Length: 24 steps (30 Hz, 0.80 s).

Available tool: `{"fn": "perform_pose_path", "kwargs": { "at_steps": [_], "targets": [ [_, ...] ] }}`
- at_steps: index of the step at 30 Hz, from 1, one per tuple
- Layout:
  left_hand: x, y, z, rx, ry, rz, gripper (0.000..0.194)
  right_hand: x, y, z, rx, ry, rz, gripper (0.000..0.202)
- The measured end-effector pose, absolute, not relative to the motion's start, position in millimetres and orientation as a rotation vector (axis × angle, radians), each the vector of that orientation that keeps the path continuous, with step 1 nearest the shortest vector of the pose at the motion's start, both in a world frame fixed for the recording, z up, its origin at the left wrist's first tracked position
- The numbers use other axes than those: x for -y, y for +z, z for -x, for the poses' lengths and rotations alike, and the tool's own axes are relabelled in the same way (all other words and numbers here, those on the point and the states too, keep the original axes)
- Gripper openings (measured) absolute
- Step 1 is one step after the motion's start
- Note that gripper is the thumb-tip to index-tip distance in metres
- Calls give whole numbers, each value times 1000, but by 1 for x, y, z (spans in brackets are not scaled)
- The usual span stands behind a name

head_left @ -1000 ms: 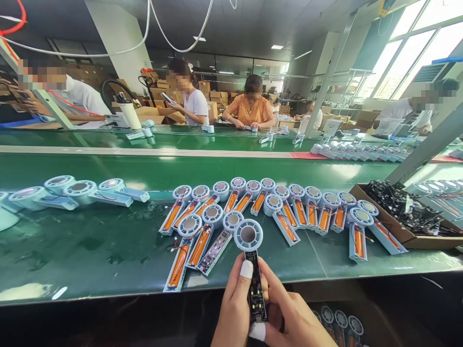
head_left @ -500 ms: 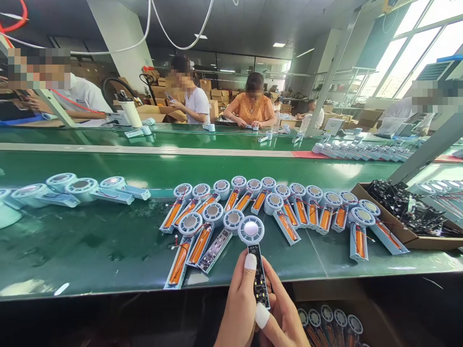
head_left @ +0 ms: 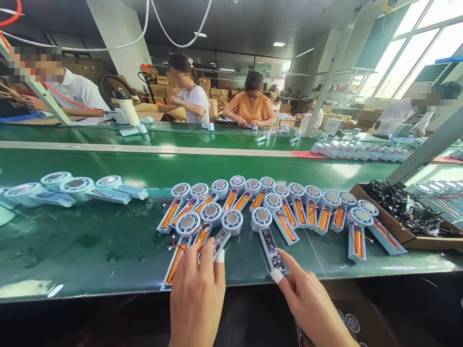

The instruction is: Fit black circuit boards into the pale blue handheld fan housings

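Note:
My left hand (head_left: 198, 284) reaches over a light-blue round-headed handheld device with a circuit board (head_left: 221, 237) in its handle, fingers on one side and white-capped thumb on the other. Most of that handle is hidden under the hand. A second such device (head_left: 269, 243), its dark board facing up, lies on the bench. Thumb and forefinger of my right hand (head_left: 306, 296) pinch its near end; the thumb wears a white cap. Around them lie several like devices (head_left: 287, 226) with orange batteries and thin red wires showing in open handles.
A cardboard box of dark circuit boards (head_left: 408, 212) stands at the right on the green bench (head_left: 108, 255). More devices (head_left: 77, 185) lie at the left. Below the bench edge, another box (head_left: 365, 308) holds similar devices. People work across the green belt (head_left: 217, 165).
The device held in both hands now rests on the bench, farther right, with my right hand at its end. My left hand has left it and moved left onto the other board-fitted device.

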<state>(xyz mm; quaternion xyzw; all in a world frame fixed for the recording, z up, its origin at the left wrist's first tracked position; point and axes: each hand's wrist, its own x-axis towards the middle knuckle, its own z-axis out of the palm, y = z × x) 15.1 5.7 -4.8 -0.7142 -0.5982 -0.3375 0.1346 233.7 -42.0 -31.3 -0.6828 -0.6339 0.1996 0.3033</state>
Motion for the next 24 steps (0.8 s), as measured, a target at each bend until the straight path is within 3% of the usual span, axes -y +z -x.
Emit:
{"fn": "perform_pose_path", "kwargs": {
  "at_steps": [3, 7, 14, 24],
  "targets": [
    [-1, -16, -10, 1610, -761, 2059, 35, 42, -28, -244, 1767, 229, 1825, 45],
    [5, -31, -17, 1543, -788, 2072, 30, 35, -25, -241, 1854, -35, 1672, 38],
    [2, -62, -23, 1473, -1032, 2200, 38, 19, -56, -227, 1916, -182, 1523, 43],
    [4, -67, -18, 1515, -1048, 2211, 45, 17, -68, -228, 1879, -321, 1417, 38]
  ]
}}
